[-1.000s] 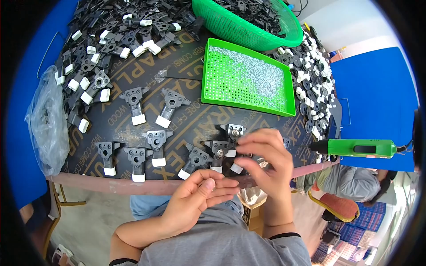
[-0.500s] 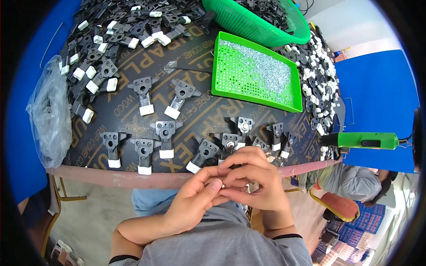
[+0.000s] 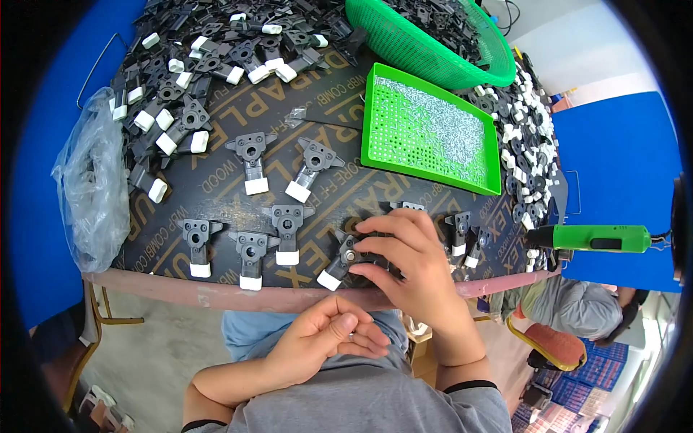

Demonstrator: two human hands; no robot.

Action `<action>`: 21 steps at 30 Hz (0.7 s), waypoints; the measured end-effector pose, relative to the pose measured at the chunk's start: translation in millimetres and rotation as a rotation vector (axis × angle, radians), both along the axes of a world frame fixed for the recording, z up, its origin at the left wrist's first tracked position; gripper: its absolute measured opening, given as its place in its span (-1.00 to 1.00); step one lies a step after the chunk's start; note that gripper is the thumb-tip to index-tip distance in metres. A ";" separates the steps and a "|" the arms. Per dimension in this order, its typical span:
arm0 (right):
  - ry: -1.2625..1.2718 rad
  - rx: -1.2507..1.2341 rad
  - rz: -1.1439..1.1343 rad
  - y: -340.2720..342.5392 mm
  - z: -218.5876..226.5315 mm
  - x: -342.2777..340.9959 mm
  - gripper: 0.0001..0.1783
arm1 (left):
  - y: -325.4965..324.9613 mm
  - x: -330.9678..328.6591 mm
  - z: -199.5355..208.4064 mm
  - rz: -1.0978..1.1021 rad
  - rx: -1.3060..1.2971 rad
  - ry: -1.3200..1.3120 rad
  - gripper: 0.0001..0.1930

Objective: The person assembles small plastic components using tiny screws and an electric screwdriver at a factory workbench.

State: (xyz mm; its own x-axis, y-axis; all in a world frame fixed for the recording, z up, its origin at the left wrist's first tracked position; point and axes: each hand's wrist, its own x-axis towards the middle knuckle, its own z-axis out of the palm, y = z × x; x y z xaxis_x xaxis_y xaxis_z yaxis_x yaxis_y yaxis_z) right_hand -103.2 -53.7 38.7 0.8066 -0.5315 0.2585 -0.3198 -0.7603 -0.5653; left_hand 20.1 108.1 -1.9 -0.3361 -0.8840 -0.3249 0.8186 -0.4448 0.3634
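Note:
My left hand (image 3: 328, 334) is curled above my lap, with a small shiny metal piece (image 3: 351, 335) between thumb and fingers; its exact kind is too small to tell. Over the near table edge, my right hand (image 3: 411, 263) has its thumb and fingers spread beside a black plastic bracket (image 3: 345, 264) with a white end cap. A round silvery piece (image 3: 350, 255) sits at that bracket's central hole, close to the fingertips. More brackets lie partly hidden under this hand. To the left, several similar brackets (image 3: 287, 224) lie apart with their centre holes showing.
A green tray (image 3: 369, 119) holds many small screws. Behind it stands a green basket (image 3: 433, 65) of black parts. Piles of brackets (image 3: 195, 115) and white and black pieces (image 3: 516, 151) flank them. A plastic bag (image 3: 94, 187) lies left, a green electric screwdriver (image 3: 599, 238) right.
My hands have parted. The right one has moved forward to the bracket, whose hole now has a silvery piece at it. My left hand has dropped slightly toward my lap. The whole view has shifted a little.

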 end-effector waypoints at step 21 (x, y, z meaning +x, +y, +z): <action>-0.102 -0.061 -0.057 10.4 13.6 -28.6 -0.65 | -18.3 4.6 7.4 0.295 -0.140 0.036 -0.77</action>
